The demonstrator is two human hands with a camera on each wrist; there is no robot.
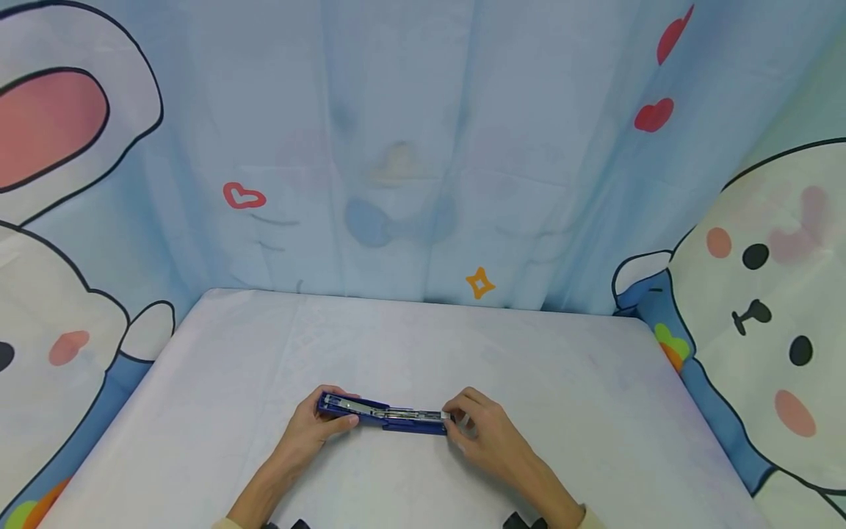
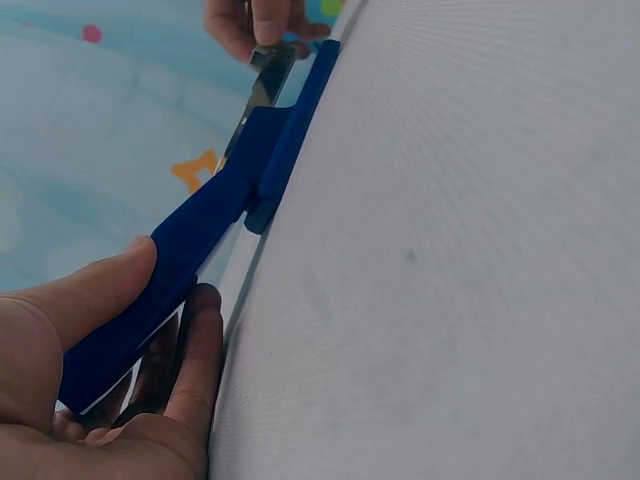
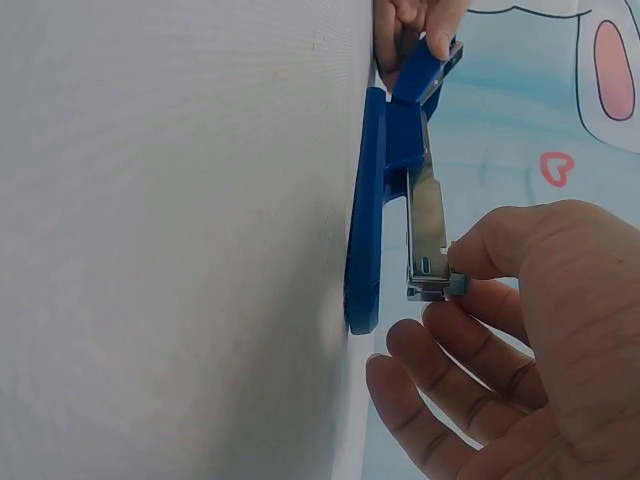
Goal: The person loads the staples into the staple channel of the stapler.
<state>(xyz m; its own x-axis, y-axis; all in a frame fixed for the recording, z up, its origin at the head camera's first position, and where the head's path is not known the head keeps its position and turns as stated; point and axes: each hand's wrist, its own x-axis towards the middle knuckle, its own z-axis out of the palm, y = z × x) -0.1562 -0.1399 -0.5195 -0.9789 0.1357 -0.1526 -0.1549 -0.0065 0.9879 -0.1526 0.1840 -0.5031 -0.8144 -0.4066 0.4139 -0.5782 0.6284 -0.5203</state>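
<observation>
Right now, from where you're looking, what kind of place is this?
Probably a little indoor work corner, maybe at home: there's a white tabletop, a cartoon-printed blue curtain behind it, and an opened blue stapler.

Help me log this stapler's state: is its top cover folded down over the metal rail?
No, the blue cover is swung back in the left hand, leaving the metal rail exposed.

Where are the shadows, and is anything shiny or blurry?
Right wrist view: broad, soft shadow on the white table, shiny metal rail on the stapler; head view: soft shadow by the right hand; left wrist view: the backdrop looks a bit blurry.
</observation>
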